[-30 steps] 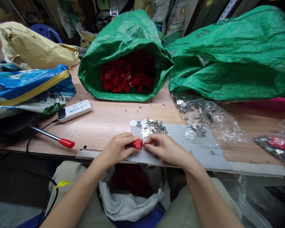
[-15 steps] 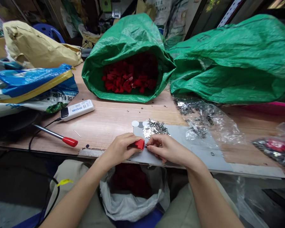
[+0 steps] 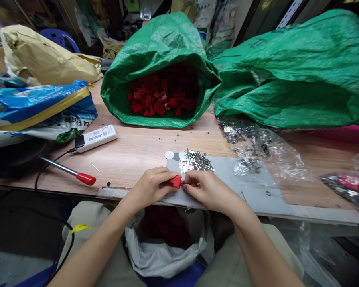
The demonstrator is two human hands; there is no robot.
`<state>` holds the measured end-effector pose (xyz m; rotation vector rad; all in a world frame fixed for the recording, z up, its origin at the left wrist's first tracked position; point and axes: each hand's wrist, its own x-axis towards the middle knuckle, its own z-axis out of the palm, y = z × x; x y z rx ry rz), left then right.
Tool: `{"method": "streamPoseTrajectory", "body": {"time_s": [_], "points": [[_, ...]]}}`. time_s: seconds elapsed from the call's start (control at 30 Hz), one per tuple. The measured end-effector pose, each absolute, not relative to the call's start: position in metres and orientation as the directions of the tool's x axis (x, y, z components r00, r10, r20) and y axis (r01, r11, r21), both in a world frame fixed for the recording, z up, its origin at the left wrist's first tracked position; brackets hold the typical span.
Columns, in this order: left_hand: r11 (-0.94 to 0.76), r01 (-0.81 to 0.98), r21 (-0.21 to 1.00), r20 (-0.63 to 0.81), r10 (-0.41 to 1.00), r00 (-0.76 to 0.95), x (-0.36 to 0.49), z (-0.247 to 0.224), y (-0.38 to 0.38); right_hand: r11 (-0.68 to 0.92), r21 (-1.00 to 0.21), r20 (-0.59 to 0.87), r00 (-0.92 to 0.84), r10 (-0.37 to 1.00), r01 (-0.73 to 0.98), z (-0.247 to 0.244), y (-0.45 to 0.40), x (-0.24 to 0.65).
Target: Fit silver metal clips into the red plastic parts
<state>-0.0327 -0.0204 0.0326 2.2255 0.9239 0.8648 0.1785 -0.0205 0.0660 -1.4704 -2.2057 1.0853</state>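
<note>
My left hand (image 3: 151, 187) grips a small red plastic piece (image 3: 175, 181) at the near edge of the wooden table (image 3: 131, 153), over a grey sheet (image 3: 227, 169). My right hand (image 3: 205, 187) pinches at the right end of that piece; whatever tiny part its fingertips hold is too small to tell. A pile of small shiny metal bits (image 3: 195, 159) lies just beyond both hands. Behind it an open green sack (image 3: 155, 48) lies on its side, full of red plastic pieces (image 3: 161, 97). A grey bag (image 3: 164, 247) with dark red pieces sits between my knees.
A second green sack (image 3: 293, 71) fills the right rear. Clear plastic with metal bits (image 3: 257, 147) lies right of the hands. A white remote-like device (image 3: 95, 138), a red-handled screwdriver (image 3: 74, 174), a blue printed bag (image 3: 38, 111) and a tan paper sack (image 3: 44, 59) crowd the left.
My right hand's fingers have closed in tighter against the end of the red piece. My left hand keeps its grip in the same spot.
</note>
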Motion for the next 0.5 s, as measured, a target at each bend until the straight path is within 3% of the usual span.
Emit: {"method": "streamPoseTrajectory", "body": {"time_s": [0.2,0.33,0.4,0.5], "points": [[-0.586,0.399,0.705,0.324,0.767,0.553,-0.032,0.031,-0.023,0.206,-0.735,-0.140,-0.443,0.886,0.645,0.062,-0.023,0.180],[-0.460,0.394,0.796,0.261,0.847,0.464,-0.030,0.030,-0.028,-0.009,-0.869,-0.289,-0.493,0.821,0.494,0.055,-0.017,0.189],[-0.293,0.279,0.915,0.188,0.918,0.349,-0.029,0.031,-0.030,-0.098,-0.912,-0.305,-0.500,0.811,0.397,0.053,-0.015,0.192],[0.017,-0.086,0.996,0.003,0.972,0.235,-0.029,0.035,-0.031,-0.026,-0.958,-0.160,-0.457,0.875,0.285,0.053,-0.017,0.189]]}}
